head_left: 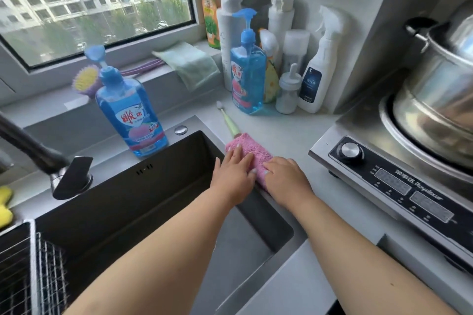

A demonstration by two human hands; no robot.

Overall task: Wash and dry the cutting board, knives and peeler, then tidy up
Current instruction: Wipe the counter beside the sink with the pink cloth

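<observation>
Fingers on both hands are laid out pretty much straight and flat on the pink cloth, pressing it down rather than gripping it. Left hand sits on the sink side, right hand on the worktop side, the cloth folded up right on the sink's right edge. Looks to me like the tidy-up bit: smoothing the cloth flat. I'd keep the palms low and push the creases outward so it doesn't slide into the basin. Cutting board, knives and peeler aren't anywhere in view, so can't say where they ended up. A green-handled brush lies just behind the cloth, dish soap bottle further back, induction hob off to the right
</observation>
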